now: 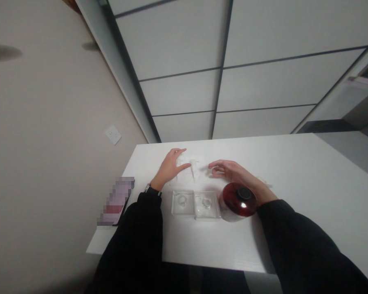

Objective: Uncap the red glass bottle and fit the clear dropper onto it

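Observation:
My left hand (171,164) is over the far part of the white table, thumb and fingers apart, holding nothing. Its thumb tip is beside a crumpled white tissue-like piece (194,169); whether they touch I cannot tell. To the right of that piece, my right hand (230,169) has its fingers loosely curled and apart, with nothing visible in them. Nearer to me stand two clear square boxes side by side, a left box (183,209) and a right box (207,212), each with a round clear shape in it. A jar with a dark red lid (233,200) stands beside my right wrist.
The white table (190,241) meets a wall on the left, with a socket (113,134) above. A phone-like device (118,202), its screen blurred out, lies at the left edge. White panelled doors (184,94) stand behind the table.

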Demonstrator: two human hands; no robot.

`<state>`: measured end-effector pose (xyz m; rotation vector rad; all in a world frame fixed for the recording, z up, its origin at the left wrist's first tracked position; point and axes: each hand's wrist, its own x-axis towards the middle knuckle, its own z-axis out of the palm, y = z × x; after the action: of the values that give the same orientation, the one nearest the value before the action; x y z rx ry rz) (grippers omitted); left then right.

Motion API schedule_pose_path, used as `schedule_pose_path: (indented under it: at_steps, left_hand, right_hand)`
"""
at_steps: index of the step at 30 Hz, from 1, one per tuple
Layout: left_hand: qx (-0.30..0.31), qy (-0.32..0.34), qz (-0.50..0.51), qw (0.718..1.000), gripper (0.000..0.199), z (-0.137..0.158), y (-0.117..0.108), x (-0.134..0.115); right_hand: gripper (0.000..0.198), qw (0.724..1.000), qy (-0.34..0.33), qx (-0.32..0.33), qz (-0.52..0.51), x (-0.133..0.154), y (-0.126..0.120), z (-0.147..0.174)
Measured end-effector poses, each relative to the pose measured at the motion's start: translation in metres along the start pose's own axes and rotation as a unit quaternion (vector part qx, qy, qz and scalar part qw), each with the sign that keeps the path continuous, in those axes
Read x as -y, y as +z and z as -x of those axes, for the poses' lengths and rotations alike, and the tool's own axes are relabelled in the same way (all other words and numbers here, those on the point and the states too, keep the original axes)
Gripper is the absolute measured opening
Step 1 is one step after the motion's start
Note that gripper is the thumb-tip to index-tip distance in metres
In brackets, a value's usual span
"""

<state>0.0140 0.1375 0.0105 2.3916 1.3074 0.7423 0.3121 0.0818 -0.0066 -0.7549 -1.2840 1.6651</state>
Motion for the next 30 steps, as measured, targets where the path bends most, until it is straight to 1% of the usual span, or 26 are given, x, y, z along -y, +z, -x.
schedule_pose_path:
  at_steps: [3, 5, 7, 10, 13, 15, 17, 19, 21, 23, 26, 30]
  left_hand:
    - [0.067, 0.008, 0.045, 0.997, 0.106, 0.009, -0.008, 0.009]
    - [0.111, 0.009, 0.057, 0.992, 0.123, 0.016, -0.014, 0.015]
    - [0.144, 0.000, 0.060, 0.988, 0.131, 0.023, -0.021, 0.022]
    - [0.172, -0.013, 0.050, 0.984, 0.135, 0.029, -0.029, 0.030]
    - [0.172, -0.007, 0.037, 0.984, 0.136, 0.029, -0.029, 0.031]
    - [0.148, -0.010, 0.022, 0.989, 0.132, 0.027, -0.025, 0.027]
    - [0.116, -0.022, -0.005, 0.993, 0.122, 0.025, -0.021, 0.020]
    - [0.096, -0.024, -0.032, 0.995, 0.107, 0.024, -0.017, 0.013]
    - [0.094, -0.006, -0.051, 0.994, 0.093, 0.023, -0.015, 0.008]
    - [0.099, 0.013, -0.068, 0.993, 0.086, 0.023, -0.013, 0.006]
    - [0.109, 0.021, -0.086, 0.990, 0.087, 0.023, -0.012, 0.004]
    - [0.108, 0.036, -0.068, 0.991, 0.089, 0.023, -0.016, 0.002]
  right_hand:
    - [0.036, 1.000, 0.001, -0.003, 0.003, 0.003, 0.002, 0.000]
    - [0.036, 1.000, 0.003, -0.003, 0.004, 0.003, 0.002, 0.001]
    - [0.036, 1.000, 0.004, -0.003, 0.004, 0.003, 0.002, 0.001]
    - [0.038, 1.000, 0.004, 0.002, 0.003, 0.000, 0.000, 0.001]
    - [0.038, 1.000, 0.003, 0.004, 0.002, -0.002, -0.001, 0.001]
    - [0.040, 1.000, 0.004, 0.002, 0.003, -0.002, -0.001, 0.001]
    - [0.040, 1.000, 0.006, -0.001, 0.005, 0.000, 0.001, 0.002]
    - [0.040, 1.000, 0.007, 0.000, 0.013, 0.004, 0.003, 0.003]
    - [0.041, 1.000, 0.008, 0.006, 0.024, 0.007, 0.005, 0.004]
    - [0.044, 0.999, 0.011, 0.008, 0.029, 0.008, 0.006, 0.004]
    - [0.045, 1.000, 0.015, 0.000, 0.024, 0.008, 0.006, 0.004]
    - [0.047, 0.999, 0.020, 0.007, 0.036, 0.009, 0.006, 0.004]
